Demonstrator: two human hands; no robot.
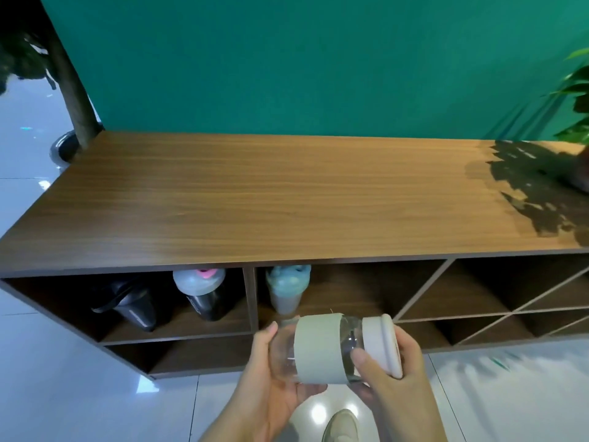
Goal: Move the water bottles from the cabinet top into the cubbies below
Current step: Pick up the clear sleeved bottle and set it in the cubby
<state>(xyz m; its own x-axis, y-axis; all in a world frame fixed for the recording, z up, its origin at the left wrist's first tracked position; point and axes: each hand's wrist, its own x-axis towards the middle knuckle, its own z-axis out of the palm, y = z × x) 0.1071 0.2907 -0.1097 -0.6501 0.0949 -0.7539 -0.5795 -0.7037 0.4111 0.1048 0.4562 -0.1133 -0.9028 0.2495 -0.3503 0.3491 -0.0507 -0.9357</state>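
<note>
I hold a clear glass bottle (318,349) with a pale sleeve and a cream lid sideways in front of the cabinet, lid pointing right. My left hand (271,387) cups its clear base from below. My right hand (392,378) grips the lid end. In the left cubby stand a black bottle (130,306) and a black shaker with a grey and pink lid (204,291). A teal-lidded shaker (287,288) stands in the middle cubby, just behind the held bottle. The wooden cabinet top (287,199) carries no bottles.
A green wall rises behind the cabinet. A leafy plant (577,100) sits at the top's far right end and casts a shadow there. A tree trunk in a pot (73,90) stands left of the cabinet. Diagonal-divided cubbies (510,301) lie to the right. My shoe (339,425) shows on the glossy floor.
</note>
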